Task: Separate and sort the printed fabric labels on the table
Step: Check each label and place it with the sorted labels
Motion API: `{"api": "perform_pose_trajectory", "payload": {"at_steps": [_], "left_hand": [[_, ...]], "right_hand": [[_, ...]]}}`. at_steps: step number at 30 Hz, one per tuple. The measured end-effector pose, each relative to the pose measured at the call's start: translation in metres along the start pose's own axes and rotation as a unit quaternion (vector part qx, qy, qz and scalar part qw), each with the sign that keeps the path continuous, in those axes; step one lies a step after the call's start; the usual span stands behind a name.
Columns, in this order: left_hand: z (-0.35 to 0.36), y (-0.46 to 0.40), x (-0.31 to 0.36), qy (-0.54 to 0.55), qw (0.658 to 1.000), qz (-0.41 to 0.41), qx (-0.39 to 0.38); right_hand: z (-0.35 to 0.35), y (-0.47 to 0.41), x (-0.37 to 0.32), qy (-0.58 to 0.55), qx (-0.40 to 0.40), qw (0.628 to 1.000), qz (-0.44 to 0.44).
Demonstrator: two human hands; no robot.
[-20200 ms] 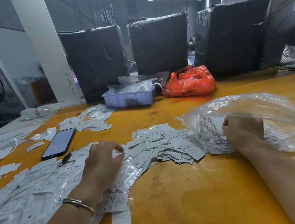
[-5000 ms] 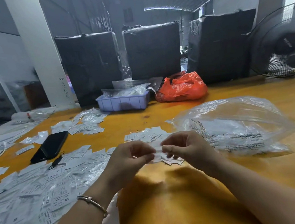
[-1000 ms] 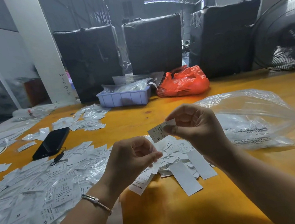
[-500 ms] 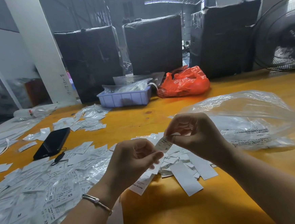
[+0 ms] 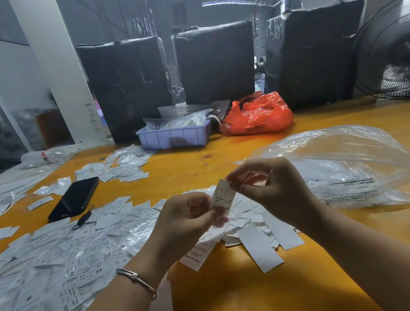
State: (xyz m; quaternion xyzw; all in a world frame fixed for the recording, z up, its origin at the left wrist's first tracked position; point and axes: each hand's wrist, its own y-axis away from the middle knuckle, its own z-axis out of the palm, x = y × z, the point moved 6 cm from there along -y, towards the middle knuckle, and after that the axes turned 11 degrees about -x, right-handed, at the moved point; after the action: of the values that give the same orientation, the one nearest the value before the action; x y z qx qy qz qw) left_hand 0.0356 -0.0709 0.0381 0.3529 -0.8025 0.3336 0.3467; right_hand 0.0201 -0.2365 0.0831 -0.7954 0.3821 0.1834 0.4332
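Above the middle of the worktop (image 5: pixel 234 297), we see one printed label (image 5: pixel 223 197) pinched at both ends: the right hand (image 5: pixel 273 189) grips its top edge between thumb and fingers (image 5: pixel 237 176), and the left hand (image 5: pixel 187 220) grips its lower edge, fingers curled. The label hangs upright between them, raised off the surface; we read an "M" near its foot, but the finer print is too small to make out. The left palm hides whatever else it may hold.

Just below the hands lies a small heap of labels (image 5: pixel 259 234), partly covered by both wrists. To the left a wide spread of labels (image 5: pixel 60 260) runs off the frame's lower left edge. A clear plastic bag (image 5: pixel 351 163) sits to the right, its contents blurred behind the film. A black phone (image 5: pixel 76 198) lies beyond the spread on the left.

Bare worktop shows nearest us between the forearms, and again between the heap and the blue tray (image 5: pixel 174 137) and red bag (image 5: pixel 257 115) at the far edge.
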Motion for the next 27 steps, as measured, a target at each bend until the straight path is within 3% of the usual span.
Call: {"api": "perform_pose_trajectory", "payload": {"at_steps": [15,27], "left_hand": [[-0.002,0.0,-0.002,0.011,1.0,-0.017,0.007],[-0.009,0.0,-0.002,0.053,0.998,-0.02,0.022]], "right_hand": [[0.012,0.002,-0.002,0.011,-0.057,0.998,-0.004],[0.018,0.001,0.004,-0.038,-0.111,0.992,0.041]]}}
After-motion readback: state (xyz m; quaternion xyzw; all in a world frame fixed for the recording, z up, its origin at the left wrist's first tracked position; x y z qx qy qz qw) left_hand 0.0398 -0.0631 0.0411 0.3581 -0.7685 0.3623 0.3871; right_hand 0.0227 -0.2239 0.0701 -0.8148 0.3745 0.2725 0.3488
